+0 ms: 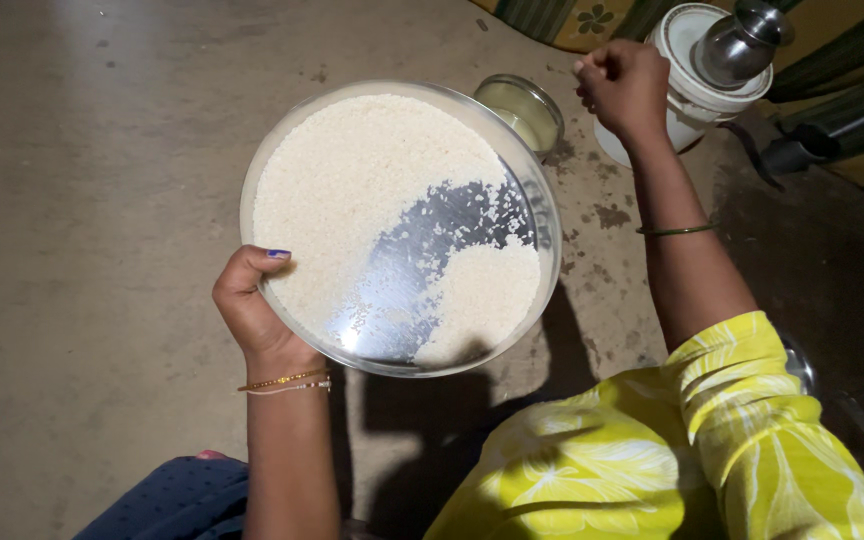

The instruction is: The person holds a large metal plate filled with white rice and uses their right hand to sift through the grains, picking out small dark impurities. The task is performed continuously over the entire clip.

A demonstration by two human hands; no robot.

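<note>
Steel plate (537, 225) of rice (352, 190), left hand (252, 305) gripping, bare concrete floor (82, 200)

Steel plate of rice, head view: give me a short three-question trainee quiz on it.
1. True or false: the left hand holds the steel plate by its rim.
2. Which lies nearest the right hand? A) white lidded container B) blue cloth C) yellow sleeve
3. Fill in: the rice is pushed aside, leaving a bare patch of ____ in the plate's middle.

Key: 1 true. 2 A. 3 metal; the right hand is closed in a fist above the floor, beside a small steel bowl.
</note>
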